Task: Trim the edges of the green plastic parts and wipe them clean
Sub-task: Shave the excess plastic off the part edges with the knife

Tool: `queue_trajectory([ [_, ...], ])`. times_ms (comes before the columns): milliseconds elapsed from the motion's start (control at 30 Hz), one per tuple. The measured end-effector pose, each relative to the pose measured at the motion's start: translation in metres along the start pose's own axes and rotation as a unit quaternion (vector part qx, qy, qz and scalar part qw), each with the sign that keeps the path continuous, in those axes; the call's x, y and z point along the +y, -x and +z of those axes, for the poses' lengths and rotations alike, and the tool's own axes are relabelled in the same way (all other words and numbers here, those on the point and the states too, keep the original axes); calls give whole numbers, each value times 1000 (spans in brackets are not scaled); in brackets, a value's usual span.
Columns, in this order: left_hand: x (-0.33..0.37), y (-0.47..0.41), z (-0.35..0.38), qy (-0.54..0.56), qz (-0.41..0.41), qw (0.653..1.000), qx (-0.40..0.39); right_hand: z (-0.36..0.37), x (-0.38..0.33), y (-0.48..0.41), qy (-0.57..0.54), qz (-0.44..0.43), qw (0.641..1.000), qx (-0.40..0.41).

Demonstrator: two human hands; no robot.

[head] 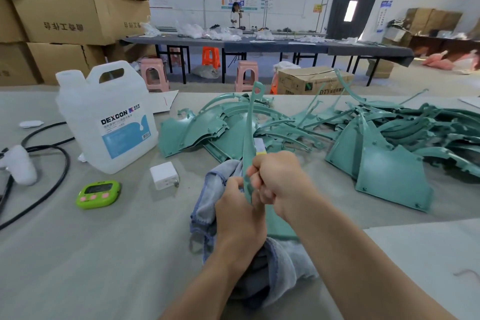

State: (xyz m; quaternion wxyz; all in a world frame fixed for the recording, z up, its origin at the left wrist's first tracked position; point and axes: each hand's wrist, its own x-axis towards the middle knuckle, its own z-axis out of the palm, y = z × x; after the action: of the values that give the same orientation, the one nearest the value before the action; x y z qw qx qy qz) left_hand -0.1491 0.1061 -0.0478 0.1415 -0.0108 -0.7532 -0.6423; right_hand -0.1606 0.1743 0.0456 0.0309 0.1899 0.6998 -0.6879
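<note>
Left hand (235,205): fingers curled round the lower end of the green part, with the cloth bunched against the palm.
Right hand (279,182): closed in a fist round a small tool, knuckles touching the part's edge, just beside the left hand.
Green part (249,132): a long, thin, curved strip, held upright between both hands above the near edge of the table, its holed tip pointing up.
Small tool (259,147): white with a yellow band; only its tip shows above the fist, close against the part. Its kind cannot be told.
Cloth (213,189): blue-grey towel, draped from under the left hand down to the table.
Pile of green parts (389,138): curved panels and strips heaped on the table behind and to the right of the hands.
Table (104,254): grey top.
Jug (104,122): translucent white, labelled DEXCON, upright at the left.
Timer (98,193): lime green, in front of the jug.
Plug (164,175): white, between the timer and the cloth.
Cable (52,171): black, looped at the far left.
Cardboard boxes (65,18): stacked behind the table at the left.
Stools (154,74): pink, on the floor beyond.
Person (235,14): standing far off, behind a long dark table (259,45).
</note>
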Motion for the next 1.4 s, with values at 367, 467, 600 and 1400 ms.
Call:
queue_trajectory([
  [367,0,2,-1,-24,8,999,28,-12,7,16,-6,-73,997,9],
  [467,1,4,-6,-78,22,997,18,-7,17,17,59,-69,996,7],
  [600,5,6,-8,-41,3,999,18,-22,35,17,85,1,996,31],
  [1400,39,-10,-29,56,5,996,75,-85,9,40,295,-285,909,73],
])
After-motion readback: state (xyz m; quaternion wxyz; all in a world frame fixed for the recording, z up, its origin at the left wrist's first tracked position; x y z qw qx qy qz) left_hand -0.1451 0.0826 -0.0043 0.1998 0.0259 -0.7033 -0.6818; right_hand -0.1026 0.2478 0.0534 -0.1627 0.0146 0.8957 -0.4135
